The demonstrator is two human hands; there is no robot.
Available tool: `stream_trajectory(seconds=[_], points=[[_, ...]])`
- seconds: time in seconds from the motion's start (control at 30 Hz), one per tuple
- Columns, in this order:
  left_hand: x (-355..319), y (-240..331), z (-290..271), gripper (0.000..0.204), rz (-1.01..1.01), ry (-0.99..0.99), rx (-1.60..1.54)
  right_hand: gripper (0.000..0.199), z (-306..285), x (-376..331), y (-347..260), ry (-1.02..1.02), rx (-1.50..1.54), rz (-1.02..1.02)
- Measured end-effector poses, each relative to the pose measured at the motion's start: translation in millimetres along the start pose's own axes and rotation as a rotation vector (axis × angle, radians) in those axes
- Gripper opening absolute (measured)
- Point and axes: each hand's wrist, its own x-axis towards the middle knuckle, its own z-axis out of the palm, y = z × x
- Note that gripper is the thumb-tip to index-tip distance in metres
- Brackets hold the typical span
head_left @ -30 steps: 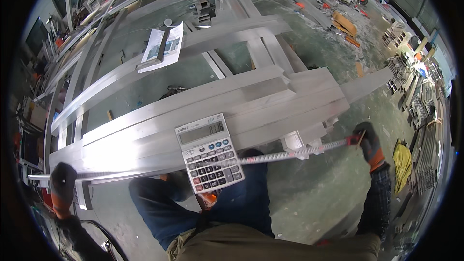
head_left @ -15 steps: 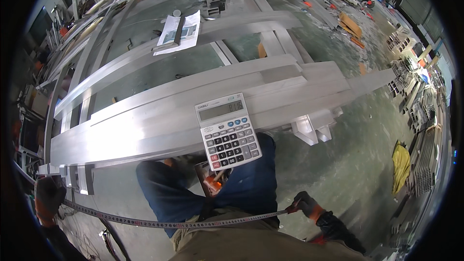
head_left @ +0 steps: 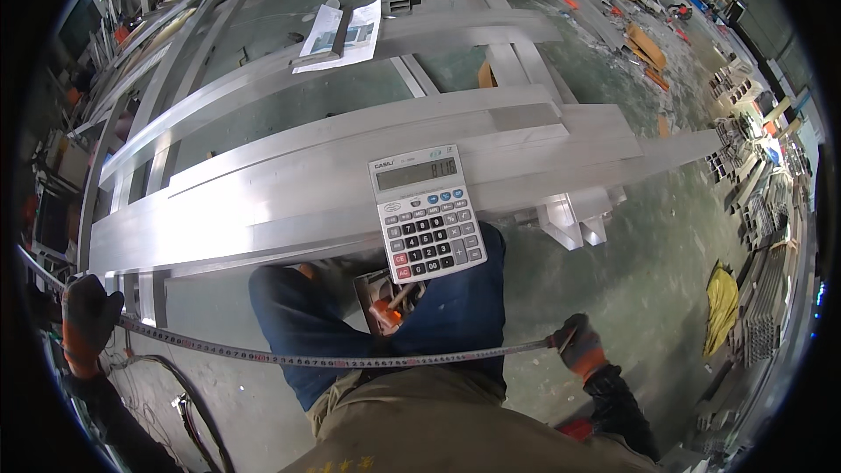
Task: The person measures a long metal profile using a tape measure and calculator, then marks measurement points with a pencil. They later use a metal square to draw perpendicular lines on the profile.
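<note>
A steel measuring tape stretches across in front of my body, sagging slightly in the middle. At the left, my gloved left hand is closed around it, and some of the tape runs on beyond that hand. My gloved right hand grips the tape near its right end, over the floor. Ahead of my knees, a white calculator lies on the near edge of long flat metal profiles, its lower part jutting out. Past my knees sits an open box with an orange-headed tool in it.
Paper sheets with a dark metal strip on them rest on a farther beam. Metal frames fill the left and far side. Stacked profiles and a yellow cloth line the right. Cables lie at lower left.
Both hands have risen a little and moved forward with the tape, the right one also slightly outward. The whole view has shifted slightly; the calculator stays on the profiles.
</note>
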Motion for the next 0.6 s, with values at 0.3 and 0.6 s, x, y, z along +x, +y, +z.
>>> stream_trajectory(seconds=[0.3,0.6], points=[[0,-1,1,0.033,-0.010,-0.001,0.033,0.052,-13,8,16,-0.022,-0.228,0.030],[-6,16,-1,0.034,0.051,-0.035,0.127,0.032,17,-11,14,0.025,-0.243,-0.018]])
